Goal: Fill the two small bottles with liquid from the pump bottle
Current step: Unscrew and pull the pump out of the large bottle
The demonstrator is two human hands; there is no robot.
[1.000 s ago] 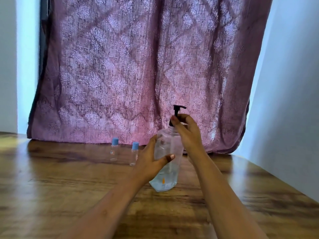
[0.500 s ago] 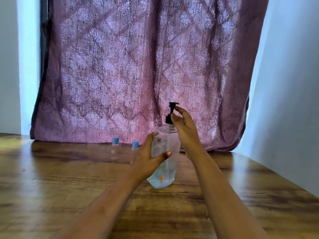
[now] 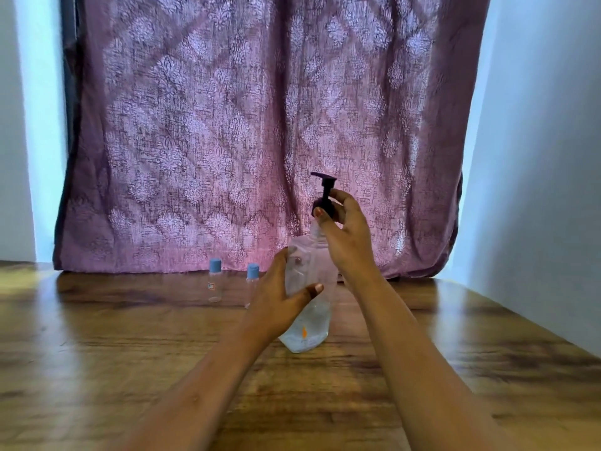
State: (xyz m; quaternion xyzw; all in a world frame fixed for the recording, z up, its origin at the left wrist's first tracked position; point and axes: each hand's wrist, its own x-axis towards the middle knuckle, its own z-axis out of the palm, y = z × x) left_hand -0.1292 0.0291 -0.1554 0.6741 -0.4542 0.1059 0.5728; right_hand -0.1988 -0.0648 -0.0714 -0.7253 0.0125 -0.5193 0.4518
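A clear pump bottle (image 3: 310,323) with a little liquid at its bottom stands tilted on the wooden table (image 3: 130,353). My left hand (image 3: 279,301) grips its body from the left. My right hand (image 3: 344,232) pinches the black pump head (image 3: 325,190) at its collar, which sits raised above the bottle's neck. Two small clear bottles with blue caps stand behind to the left: one (image 3: 215,281) farther left, the other (image 3: 252,281) partly hidden by my left hand.
A purple patterned curtain (image 3: 260,125) hangs behind the table down to its back edge. A pale wall (image 3: 536,157) runs along the right side of the table.
The pump head has turned, its spout now pointing left, and it sits higher above the bottle. My right hand has shifted with it. The view has tilted slightly.
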